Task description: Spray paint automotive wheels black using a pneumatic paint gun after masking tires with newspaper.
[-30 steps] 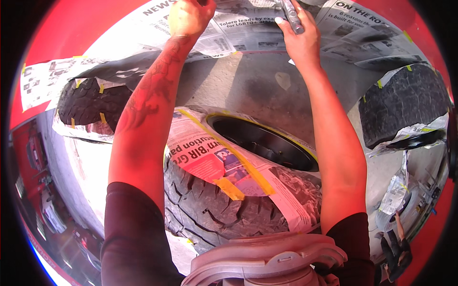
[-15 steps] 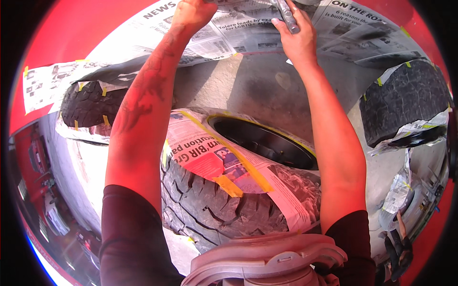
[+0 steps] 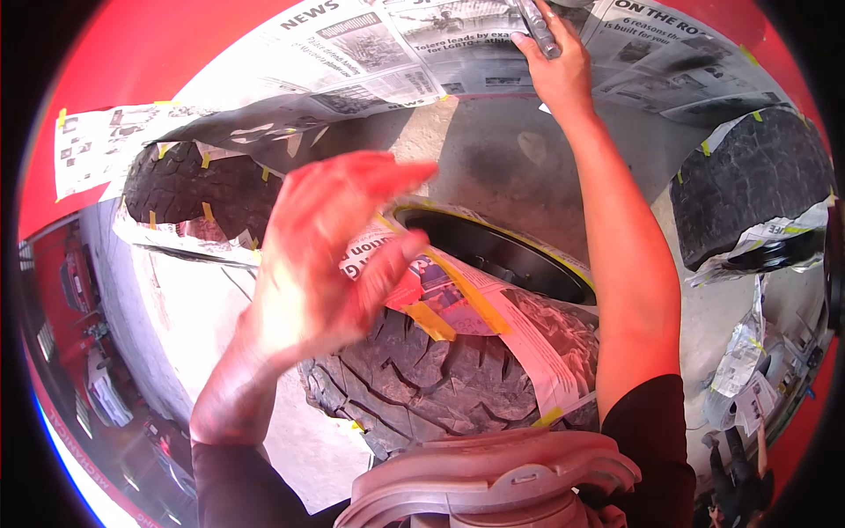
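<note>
Right grip point(image 3: 563, 77) is clasping a grey tool point(image 3: 540, 33) at one o'clock, left grip point(image 3: 319, 255) is hanging open and blurred at nine, newspaper point(image 3: 475, 66) is covering twelve, centre tyre point(image 3: 431, 378) is lying at six, masked tyres point(image 3: 748, 185) are flanking at ten and between two and three.

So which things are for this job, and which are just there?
Seem part of the job:
- grey tool in the right grip
- newspaper on the red panel
- partly covered tyre near the left grip
- yellow tape on it

Seem just there:
- red vehicle, far left
- white thing below it, too small to name
</note>
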Available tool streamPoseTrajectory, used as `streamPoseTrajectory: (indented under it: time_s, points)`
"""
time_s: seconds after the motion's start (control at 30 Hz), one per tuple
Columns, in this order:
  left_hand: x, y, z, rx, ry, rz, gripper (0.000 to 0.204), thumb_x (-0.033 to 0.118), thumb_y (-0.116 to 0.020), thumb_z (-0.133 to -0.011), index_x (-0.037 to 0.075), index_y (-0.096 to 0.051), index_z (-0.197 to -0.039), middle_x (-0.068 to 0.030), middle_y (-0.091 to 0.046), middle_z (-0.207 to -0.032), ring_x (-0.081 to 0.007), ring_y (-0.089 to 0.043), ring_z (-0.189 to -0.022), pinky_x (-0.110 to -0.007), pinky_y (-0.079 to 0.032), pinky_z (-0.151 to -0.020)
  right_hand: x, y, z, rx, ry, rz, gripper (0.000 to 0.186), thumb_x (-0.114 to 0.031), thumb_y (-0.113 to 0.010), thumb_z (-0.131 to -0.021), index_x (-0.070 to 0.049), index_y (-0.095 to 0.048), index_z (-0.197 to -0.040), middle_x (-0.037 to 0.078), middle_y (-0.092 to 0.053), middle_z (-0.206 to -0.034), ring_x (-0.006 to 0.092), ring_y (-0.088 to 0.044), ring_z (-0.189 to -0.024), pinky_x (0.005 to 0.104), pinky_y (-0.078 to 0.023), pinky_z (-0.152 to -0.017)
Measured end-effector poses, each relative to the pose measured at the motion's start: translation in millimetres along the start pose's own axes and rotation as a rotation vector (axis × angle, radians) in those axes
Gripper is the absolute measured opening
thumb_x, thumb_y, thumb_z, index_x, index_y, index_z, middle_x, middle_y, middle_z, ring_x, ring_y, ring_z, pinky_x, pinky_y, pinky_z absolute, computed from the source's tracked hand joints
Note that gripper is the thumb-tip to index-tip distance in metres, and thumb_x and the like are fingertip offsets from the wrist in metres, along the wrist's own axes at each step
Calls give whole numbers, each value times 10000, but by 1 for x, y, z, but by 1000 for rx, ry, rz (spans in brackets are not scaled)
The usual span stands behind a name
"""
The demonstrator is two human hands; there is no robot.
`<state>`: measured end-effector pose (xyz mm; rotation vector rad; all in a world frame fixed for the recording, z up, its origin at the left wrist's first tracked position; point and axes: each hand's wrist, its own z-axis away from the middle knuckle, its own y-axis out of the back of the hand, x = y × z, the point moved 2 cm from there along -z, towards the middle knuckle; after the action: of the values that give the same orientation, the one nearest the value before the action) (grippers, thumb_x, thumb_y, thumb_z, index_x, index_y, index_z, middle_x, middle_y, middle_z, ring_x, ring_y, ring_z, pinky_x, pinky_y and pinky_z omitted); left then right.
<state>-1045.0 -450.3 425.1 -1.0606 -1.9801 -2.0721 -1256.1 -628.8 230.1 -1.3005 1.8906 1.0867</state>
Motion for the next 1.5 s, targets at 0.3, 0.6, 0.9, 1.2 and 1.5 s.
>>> streamPoseTrajectory:
  time_s: [0.3,0.6,0.9,1.2,1.5]
  points:
    - [98,-53,92,-543,-195,50,803,640,-617,-764,319,-395,-1467,8,-269,-1590,-277,-224,-1471,-665,-145,-1118,-39,84,-16,-90,11,18,527,33,-686,-812,3,-539,-1318,149,-633,-1225,223,-598,-1139,323,-457,-964]
    - [67,-40,54,-439,-117,-94,699,653,-699,-698,354,-586,-1319,-83,-377,-1522,-357,-316,-1413,-602,-122,-1142,-109,295,45,-58,-151,294,539,-5,-698,-853,-96,-556,-1365,89,-629,-1259,132,-588,-1100,272,-455,-923]
    - [4,-26,-9,-278,-193,-55,677,566,-669,-782,190,-575,-1337,-159,-418,-1473,-377,-364,-1379,-535,-194,-1141,-182,377,157,156,-301,506,563,50,-678,-856,-14,-503,-1386,116,-582,-1342,197,-568,-1193,315,-437,-1002]
    - [-85,-36,-63,-256,-41,546,545,237,-629,-926,52,-475,-1414,-123,-448,-1455,-238,-384,-1366,-345,-250,-1143,-220,361,226,219,-311,646,560,33,-731,-813,-12,-550,-1341,104,-623,-1302,204,-619,-1124,313,-461,-953]
    - [-78,-42,-56,-226,85,662,505,197,-605,-958,37,-459,-1414,-99,-477,-1413,-192,-418,-1320,-315,-287,-1117,-222,335,220,247,-295,535,515,42,-677,-872,-23,-529,-1361,82,-617,-1305,161,-599,-1152,294,-466,-980]
